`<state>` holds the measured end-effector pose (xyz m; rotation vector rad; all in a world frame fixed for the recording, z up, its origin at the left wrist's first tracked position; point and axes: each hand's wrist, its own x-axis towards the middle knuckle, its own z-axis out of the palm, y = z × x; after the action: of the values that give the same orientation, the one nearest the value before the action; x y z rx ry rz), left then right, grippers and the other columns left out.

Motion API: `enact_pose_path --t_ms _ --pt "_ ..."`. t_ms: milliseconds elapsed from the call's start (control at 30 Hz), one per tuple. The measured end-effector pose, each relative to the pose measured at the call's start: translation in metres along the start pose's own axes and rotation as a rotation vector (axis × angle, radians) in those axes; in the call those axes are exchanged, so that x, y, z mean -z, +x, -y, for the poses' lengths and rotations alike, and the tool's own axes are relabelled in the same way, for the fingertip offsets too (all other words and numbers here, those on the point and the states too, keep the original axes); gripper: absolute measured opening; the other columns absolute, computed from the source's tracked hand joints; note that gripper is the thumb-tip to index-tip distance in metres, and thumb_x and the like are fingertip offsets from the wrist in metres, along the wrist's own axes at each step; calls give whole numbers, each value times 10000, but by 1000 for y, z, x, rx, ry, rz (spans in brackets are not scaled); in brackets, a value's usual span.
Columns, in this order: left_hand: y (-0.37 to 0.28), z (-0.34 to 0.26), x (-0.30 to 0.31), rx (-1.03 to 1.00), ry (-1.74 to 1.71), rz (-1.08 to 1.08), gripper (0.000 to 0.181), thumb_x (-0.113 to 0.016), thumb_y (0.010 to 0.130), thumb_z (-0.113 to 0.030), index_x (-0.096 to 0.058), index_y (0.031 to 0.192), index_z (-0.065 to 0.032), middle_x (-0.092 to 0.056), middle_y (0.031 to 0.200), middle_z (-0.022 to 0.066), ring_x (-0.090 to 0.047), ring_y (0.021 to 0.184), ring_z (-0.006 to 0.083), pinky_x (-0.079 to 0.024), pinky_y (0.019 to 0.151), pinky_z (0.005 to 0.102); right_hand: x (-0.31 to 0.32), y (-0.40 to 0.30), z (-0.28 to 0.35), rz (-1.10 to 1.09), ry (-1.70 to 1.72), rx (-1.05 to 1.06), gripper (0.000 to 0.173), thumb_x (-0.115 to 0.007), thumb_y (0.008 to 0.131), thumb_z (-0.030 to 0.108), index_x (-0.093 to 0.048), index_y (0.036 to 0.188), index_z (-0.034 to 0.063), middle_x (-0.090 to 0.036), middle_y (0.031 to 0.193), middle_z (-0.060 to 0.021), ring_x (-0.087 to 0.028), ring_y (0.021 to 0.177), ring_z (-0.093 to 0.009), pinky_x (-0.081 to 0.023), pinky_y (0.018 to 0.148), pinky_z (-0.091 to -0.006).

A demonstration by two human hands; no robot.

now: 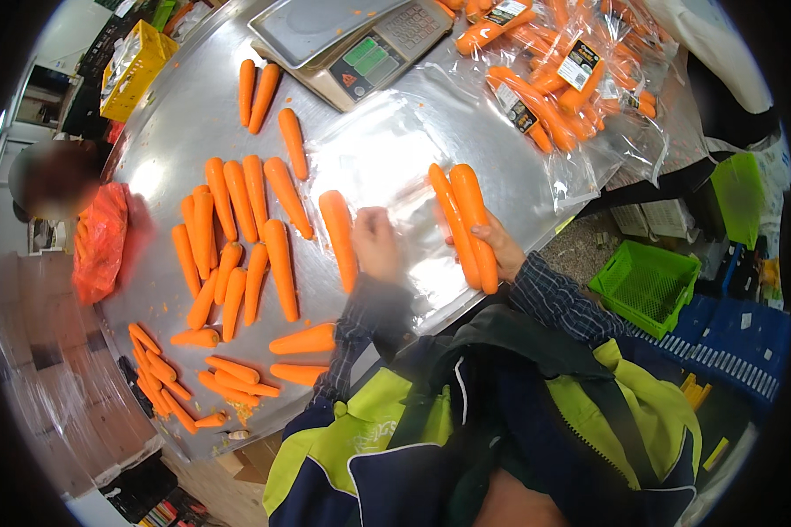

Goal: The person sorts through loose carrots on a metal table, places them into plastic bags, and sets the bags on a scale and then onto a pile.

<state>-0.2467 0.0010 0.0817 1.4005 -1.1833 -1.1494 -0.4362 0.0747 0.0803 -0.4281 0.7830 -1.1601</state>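
My right hand [501, 247] grips two long carrots [474, 224] side by side above the steel table [349, 145]. Both carrots look shiny; whether thin plastic covers them I cannot tell. My left hand [377, 244] is blurred by motion, and its fingers are hard to make out. Just left of it lies a single thick carrot [337, 237]. Glossy clear plastic [376, 141] spreads over the table beyond and between my hands. Farther left are many loose carrots [237, 197], some in rows and some in small heaps.
A digital scale [369, 62] with a metal pan [303, 26] stands at the back. Labelled clear bags of carrots [560, 85] are piled at the back right. An orange-red bag [105, 240] and a person [56, 178] are at the left. A green crate [646, 286] sits beyond the right edge.
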Motion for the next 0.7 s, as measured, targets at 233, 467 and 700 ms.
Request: enact_pose_path --t_ms 233,467,700 --pt "59 -121 56 -554 -18 -328 52 -485 891 -44 -502 862 -5 -472 683 14 -438 570 75 -376 513 210 -11 -7 8 -48 -178 1 733 -615 784 291 -248 1367 43 -453 1209 -136 -552 942 -199 -511 725 -301" --pt "26 -90 14 -848 747 34 237 -550 689 -9 -550 926 -23 -545 815 135 -574 701 302 -465 554 367 -65 -41 79 253 -225 -73 880 -690 608 380 -327 1293 -37 -555 1046 -200 -587 875 -213 -511 733 -316" --pt "-13 -74 -9 -381 52 207 56 -532 785 -9 -549 838 -2 -545 720 120 -548 624 251 -434 564 333 -78 -24 79 189 -428 -13 856 -712 591 407 -377 1248 -27 -545 1013 -143 -586 892 -222 -504 741 -327"
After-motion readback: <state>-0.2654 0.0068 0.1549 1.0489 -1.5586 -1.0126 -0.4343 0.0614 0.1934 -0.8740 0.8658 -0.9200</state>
